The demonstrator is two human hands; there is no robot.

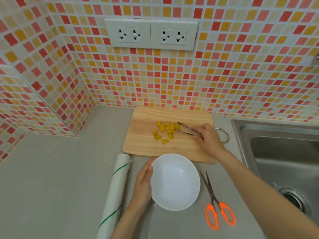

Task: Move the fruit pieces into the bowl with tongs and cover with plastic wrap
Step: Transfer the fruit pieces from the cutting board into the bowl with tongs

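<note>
Your right hand is gripping the slim metal tongs, tips apart around yellow fruit pieces on the wooden cutting board | left hand, fingers curled, is steadying the empty white bowl close by for short transfers.

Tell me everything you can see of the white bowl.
The bowl is plain white, round and deep, with a smooth glossy look like ceramic or melamine. It stands upright and empty on the grey counter, just in front of the wooden cutting board, whose near edge its far rim overlaps in this view. The left hand cups its left side, thumb at the rim. A roll of plastic wrap lies to its left, orange-handled scissors to its right; neither touches it.
</note>
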